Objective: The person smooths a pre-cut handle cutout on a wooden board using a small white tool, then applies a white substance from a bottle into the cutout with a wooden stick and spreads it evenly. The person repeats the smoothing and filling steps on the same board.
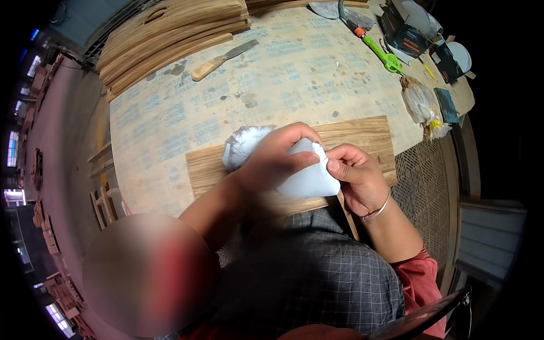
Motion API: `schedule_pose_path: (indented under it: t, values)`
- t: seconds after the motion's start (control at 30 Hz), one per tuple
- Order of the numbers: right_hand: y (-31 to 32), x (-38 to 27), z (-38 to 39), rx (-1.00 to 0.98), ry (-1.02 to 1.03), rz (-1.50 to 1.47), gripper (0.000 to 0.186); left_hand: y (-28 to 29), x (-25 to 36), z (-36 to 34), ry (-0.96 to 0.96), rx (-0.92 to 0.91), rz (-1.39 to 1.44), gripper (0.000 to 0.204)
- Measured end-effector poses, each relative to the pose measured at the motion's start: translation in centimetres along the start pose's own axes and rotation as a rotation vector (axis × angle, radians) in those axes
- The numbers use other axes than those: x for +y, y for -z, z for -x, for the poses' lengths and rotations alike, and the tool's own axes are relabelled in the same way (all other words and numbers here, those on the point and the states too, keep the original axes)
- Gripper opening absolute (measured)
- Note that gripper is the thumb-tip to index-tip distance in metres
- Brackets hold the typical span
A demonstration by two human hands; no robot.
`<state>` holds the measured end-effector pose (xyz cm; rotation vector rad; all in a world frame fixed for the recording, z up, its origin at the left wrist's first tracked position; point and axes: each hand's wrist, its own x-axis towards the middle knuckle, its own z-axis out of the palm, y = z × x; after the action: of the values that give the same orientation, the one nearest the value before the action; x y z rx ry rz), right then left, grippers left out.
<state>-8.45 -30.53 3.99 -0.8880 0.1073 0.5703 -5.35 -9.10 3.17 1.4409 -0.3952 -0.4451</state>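
Note:
In front of me a wooden board (360,136) with visible grain lies at the near edge of the table. Above it I hold a white paper-like sheet (309,182), curved or folded, between both hands. My left hand (283,152) is closed on its upper left part, with thumb and fingers pinching it. At its right edge my right hand (360,177), with a bangle on the wrist, pinches the sheet between thumb and forefinger. A second crumpled, whitish piece (246,146) shows just left of my left hand, over the board; whether I also hold it cannot be told.
A putty knife (224,60) with a wooden handle lies farther back on the stained table (272,85). Stacked wooden boards (175,31) fill the back left. At the back right are a bright green air-gun-like tool (381,52), open boxes (405,28), a plastic bag (418,102) and a dark block (446,106).

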Motion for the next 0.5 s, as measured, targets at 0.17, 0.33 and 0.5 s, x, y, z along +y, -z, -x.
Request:
schedule_pose_path:
  t: [0.17,0.33,0.5]
  values:
    - [0.2,0.6,-0.5,-0.127,-0.108,-0.224,0.020,0.2,-0.3,0.1,-0.137,-0.058,-0.062,0.018]
    - [0.8,1.3,-0.5,-0.218,-0.171,-0.260,0.018,0.6,-1.0,-0.1,-0.312,-0.088,-0.037,0.031]
    - [-0.8,0.8,0.9,-0.119,-0.013,-0.090,0.020,0.7,-1.4,0.3,-0.233,-0.012,-0.160,0.017]
